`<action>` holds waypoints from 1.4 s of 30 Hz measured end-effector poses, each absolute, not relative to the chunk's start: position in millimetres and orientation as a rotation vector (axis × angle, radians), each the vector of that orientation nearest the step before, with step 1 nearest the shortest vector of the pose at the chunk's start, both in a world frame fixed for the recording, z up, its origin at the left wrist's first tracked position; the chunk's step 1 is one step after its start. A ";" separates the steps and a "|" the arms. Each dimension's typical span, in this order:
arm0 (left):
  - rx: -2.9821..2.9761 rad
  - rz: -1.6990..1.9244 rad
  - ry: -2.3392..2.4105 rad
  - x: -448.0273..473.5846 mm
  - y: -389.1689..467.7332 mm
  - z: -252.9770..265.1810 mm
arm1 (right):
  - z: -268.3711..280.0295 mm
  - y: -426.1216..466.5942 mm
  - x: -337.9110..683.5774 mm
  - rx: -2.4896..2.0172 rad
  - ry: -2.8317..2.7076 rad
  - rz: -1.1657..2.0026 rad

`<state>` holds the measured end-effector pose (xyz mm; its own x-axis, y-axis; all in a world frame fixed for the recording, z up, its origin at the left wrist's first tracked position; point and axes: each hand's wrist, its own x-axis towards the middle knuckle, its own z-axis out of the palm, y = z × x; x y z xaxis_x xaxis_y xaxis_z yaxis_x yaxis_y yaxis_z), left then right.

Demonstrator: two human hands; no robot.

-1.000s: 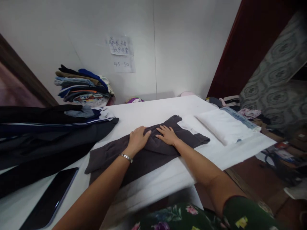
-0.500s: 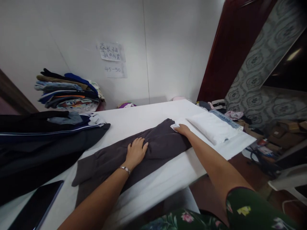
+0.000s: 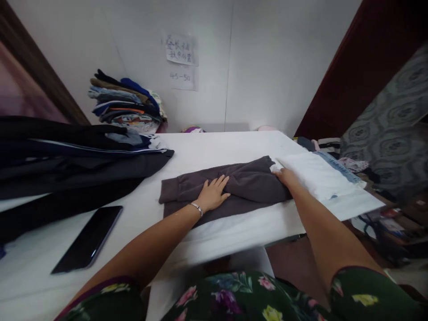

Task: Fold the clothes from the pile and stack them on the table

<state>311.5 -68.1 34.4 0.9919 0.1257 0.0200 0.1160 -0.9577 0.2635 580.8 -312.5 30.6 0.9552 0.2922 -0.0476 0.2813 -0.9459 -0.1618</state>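
A dark grey garment lies folded into a long strip on the white-covered table, with a ribbed band at its left end. My left hand rests flat on its middle, fingers spread, a bracelet at the wrist. At the garment's right end, my right hand is closed on the edge, beside a small white piece that looks like a label. The fingertips of that hand are partly hidden.
A white padded packet lies right of the garment. Dark clothes are heaped at the left, with a phone in front. A folded clothes stack stands by the wall, below paper notes.
The view has turned, so the table and garment sit further right and slightly higher in the picture. Both hands keep their places on the garment, the left one still flat.
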 end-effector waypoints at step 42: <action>2.165 0.343 1.235 153.8 5.5 32.6 | 16.0 -171.1 372.0 -1.883 -1.850 0.011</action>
<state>153.8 5.5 32.6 0.5298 0.8448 -0.0748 0.6850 -0.3743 0.6250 372.0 -171.1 16.0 0.0784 0.9402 0.3316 0.9362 0.0449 -0.3487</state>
